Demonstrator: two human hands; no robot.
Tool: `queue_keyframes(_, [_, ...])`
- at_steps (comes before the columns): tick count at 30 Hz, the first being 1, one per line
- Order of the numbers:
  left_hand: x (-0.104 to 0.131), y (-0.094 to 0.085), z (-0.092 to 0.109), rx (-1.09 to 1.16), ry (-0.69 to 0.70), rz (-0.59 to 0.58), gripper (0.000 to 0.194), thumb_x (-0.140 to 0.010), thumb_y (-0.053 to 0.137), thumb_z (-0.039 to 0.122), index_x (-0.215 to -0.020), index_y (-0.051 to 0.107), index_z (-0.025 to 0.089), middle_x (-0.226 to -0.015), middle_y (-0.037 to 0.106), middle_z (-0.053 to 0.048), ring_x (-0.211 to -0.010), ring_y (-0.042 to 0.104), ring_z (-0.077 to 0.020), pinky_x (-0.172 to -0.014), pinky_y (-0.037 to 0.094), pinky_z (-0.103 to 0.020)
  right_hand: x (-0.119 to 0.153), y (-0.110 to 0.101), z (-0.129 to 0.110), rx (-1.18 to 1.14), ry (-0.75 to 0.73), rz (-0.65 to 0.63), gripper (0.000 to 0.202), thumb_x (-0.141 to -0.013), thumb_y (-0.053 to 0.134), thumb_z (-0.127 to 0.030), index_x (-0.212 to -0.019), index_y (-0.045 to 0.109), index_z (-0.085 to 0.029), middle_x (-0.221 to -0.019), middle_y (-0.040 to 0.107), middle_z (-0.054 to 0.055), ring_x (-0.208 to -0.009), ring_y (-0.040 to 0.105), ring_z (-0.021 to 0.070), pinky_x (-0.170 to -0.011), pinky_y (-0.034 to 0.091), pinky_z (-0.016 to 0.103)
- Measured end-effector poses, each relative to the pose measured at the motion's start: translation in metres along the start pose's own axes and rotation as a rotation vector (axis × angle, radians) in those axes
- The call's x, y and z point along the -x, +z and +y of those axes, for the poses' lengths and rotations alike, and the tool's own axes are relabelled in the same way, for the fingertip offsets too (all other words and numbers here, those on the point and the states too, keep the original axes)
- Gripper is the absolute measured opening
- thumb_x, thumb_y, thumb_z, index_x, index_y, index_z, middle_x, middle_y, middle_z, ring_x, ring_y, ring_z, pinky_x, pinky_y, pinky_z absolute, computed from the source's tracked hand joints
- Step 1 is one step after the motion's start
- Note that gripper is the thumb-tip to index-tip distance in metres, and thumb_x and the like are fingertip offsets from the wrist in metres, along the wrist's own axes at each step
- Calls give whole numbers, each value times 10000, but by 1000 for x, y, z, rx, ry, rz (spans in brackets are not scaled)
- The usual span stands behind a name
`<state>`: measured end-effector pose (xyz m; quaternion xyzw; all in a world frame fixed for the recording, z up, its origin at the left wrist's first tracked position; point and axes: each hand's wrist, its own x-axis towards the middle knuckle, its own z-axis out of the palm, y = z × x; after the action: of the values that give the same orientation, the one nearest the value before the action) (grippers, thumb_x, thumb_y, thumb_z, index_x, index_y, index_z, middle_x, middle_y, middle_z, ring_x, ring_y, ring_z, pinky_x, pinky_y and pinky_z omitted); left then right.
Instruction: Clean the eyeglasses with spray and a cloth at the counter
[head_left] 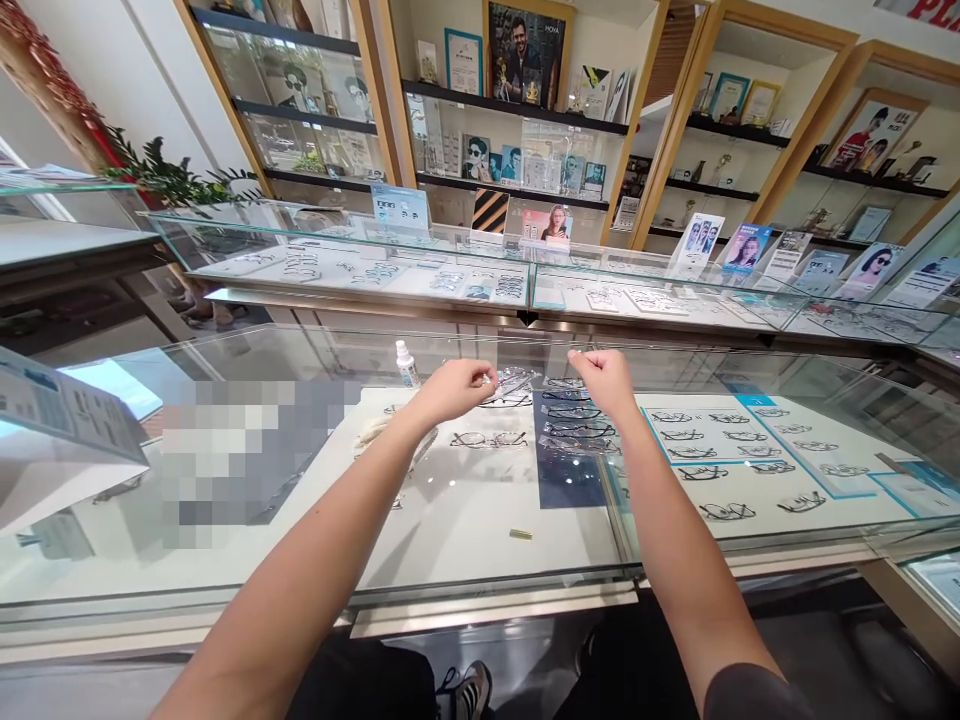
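Note:
My left hand (pixel 465 388) is closed over the glass counter, its fingertips pinching a pair of clear-lensed eyeglasses (pixel 519 380). To the right, my right hand (pixel 606 380) is raised with thumb and fingers pressed together; whether anything small is between them cannot be made out. Below and left of it, several eyeglasses (pixel 576 432) lie in a column on a dark blue mat (pixel 570 490). Another pair of thin-framed eyeglasses (pixel 489 439) rests below my left hand. A pale crumpled cloth (pixel 369 434) is partly hidden by my left forearm.
A white spray bottle (pixel 406 364) stands behind my left wrist. Near the front lies a small yellow-green strip (pixel 520 535). More eyeglasses (pixel 726 511) sit at right around blue-edged panels. A folded card sign (pixel 67 440) stands at left. Behind is another glass showcase (pixel 480 240).

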<state>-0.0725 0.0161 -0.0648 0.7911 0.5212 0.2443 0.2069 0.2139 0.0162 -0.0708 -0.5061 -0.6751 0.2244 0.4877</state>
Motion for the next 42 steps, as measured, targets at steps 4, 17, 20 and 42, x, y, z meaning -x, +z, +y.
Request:
queue_keyframes(4, [-4, 16, -18, -188, 2, -65, 213, -886, 601, 362, -880, 765, 226, -738, 639, -30, -691, 551, -203, -637, 310, -306, -7, 4, 32, 59, 14, -46, 584, -956, 600, -476, -588, 205, -253, -580, 163, -62, -605, 165, 116, -623, 149, 355])
queue_keyframes(17, [-10, 40, -30, -428, -27, -212, 249, -937, 590, 295, -997, 830, 262, -954, 797, -62, -878, 692, -257, -666, 355, -323, -7, 8, 47, 210, -123, 23, 492, -936, 649, -429, -612, 334, -235, -583, 304, -66, -612, 269, 126, -635, 267, 315])
queue_keyframes(20, [-10, 41, -31, -437, -28, -212, 248, -944, 590, 288, -1002, 830, 260, -960, 801, -66, -892, 694, -263, -667, 355, -321, -7, 11, 46, 206, -115, 11, 362, -903, 666, -371, -661, 432, -239, -604, 422, -62, -612, 363, 131, -644, 309, 308])
queue_keyframes(42, [-29, 69, -50, -441, 48, 74, 226, -1016, 634, 307, -1022, 844, 224, -1352, 729, -131, -1284, 585, -392, -1045, 448, -552, 0, 35, 38, -186, -54, -194, 140, -781, 580, -222, -685, 480, -247, -633, 458, -39, -611, 397, 143, -598, 291, 301])
